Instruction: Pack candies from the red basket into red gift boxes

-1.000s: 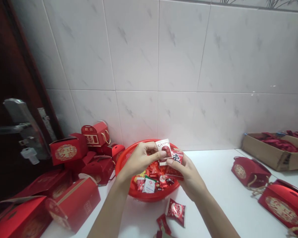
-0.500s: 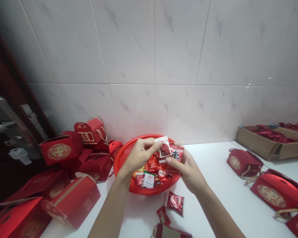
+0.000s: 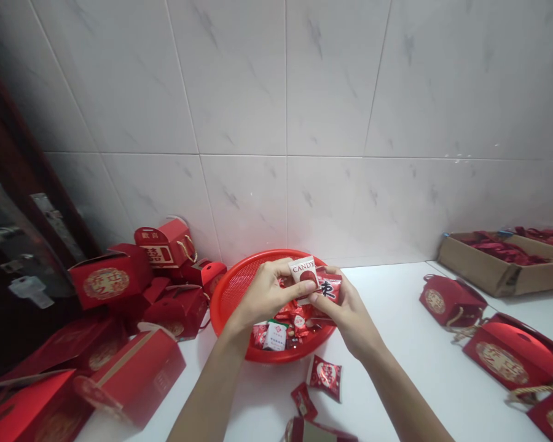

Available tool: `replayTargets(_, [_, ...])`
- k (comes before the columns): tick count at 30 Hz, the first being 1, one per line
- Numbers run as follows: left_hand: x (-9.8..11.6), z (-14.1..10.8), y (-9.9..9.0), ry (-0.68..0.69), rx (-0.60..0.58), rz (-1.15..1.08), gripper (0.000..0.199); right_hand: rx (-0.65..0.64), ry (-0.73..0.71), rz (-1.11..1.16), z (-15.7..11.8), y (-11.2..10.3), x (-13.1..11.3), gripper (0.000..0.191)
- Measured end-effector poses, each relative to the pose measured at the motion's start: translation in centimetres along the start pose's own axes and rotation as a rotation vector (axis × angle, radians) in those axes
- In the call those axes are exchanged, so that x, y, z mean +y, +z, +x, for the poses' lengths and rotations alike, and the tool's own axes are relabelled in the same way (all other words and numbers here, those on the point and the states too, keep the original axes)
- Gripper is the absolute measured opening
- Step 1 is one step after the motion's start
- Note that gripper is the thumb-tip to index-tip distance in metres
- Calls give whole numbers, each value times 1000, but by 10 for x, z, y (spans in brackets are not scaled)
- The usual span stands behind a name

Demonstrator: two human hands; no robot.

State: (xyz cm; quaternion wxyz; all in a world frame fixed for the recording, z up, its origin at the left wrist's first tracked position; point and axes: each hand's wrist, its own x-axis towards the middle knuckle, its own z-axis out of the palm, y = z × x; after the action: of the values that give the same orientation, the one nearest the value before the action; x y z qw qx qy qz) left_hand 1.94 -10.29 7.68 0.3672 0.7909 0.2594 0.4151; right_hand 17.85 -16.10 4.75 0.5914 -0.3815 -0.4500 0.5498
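Note:
Between thumb and fingers, my left hand (image 3: pixel 270 291) pinches a small white-and-brown candy packet (image 3: pixel 303 270) printed "CANDY". Close beside it, my right hand (image 3: pixel 345 310) is closed on a red candy packet (image 3: pixel 329 287) with a dark character on it; parts of other wrappers show under its fingers. Both hands are held over a red plastic basket (image 3: pixel 233 282), their fingertips almost touching. Inside the basket lie several wrapped sweets, among them a white packet (image 3: pixel 275 337). Two red packets, a larger one (image 3: pixel 325 376) and a smaller one (image 3: pixel 303 401), rest on the white surface in front.
Red gift boxes (image 3: pixel 133 374) are piled at the left, near a door handle with a key (image 3: pixel 31 288). More red boxes with rope handles (image 3: pixel 511 353) line the right. Behind them stands a cardboard box (image 3: pixel 498 270) of dark red items. A partly seen box (image 3: pixel 320 430) lies at the bottom edge.
My left thumb has slid down across the candy packet, so its "CANDY" print now shows fully. My left hand has shifted slightly right; my right hand is nearly unmoved.

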Motion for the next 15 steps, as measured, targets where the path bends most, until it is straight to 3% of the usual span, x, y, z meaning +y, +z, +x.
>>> replayTargets(6, [-1,1,2,-3,3,-51,25,-3,-23,-14,0,-1,-2,60])
replayTargets(12, [2,-2,-6,-76,-131,-64,21,1,-37,-37,1,-2,-4,61])
replayTargets(15, [-1,-3,-4,-60,-101,-93,21,3,-56,-41,2,-2,-4,61])
